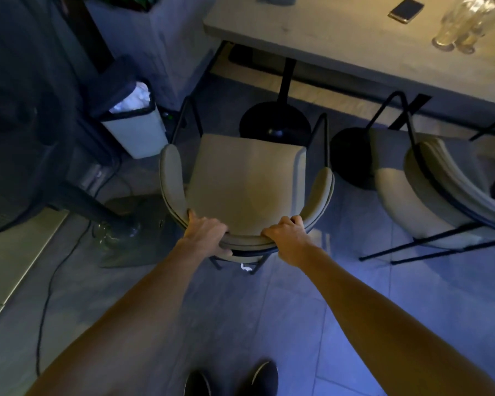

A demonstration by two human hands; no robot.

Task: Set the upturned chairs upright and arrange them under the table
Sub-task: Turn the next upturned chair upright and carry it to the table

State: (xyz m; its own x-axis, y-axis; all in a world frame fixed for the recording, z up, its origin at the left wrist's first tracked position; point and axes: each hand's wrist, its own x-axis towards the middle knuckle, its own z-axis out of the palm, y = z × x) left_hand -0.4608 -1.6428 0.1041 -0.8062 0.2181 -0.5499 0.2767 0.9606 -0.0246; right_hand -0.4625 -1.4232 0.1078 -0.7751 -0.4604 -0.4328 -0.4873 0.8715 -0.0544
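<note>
A beige upholstered chair (pixel 245 181) with thin black legs stands upright on the tiled floor in front of me, its seat facing the table (pixel 340 38). My left hand (pixel 207 234) and my right hand (pixel 287 238) both grip the top of its curved backrest, a short way apart. The chair's front edge sits just short of the table's edge, near the black pedestal base (pixel 275 121). To the right a second beige chair (pixel 440 192) lies tipped on its side, black legs pointing out over the floor.
A white waste bin (pixel 135 130) with crumpled paper stands left of the chair. A cable (pixel 49 287) runs across the floor at left beside a dark stand. A phone (pixel 406 10) and glasses (pixel 463 24) rest on the table. My shoes (pixel 232 380) show at the bottom.
</note>
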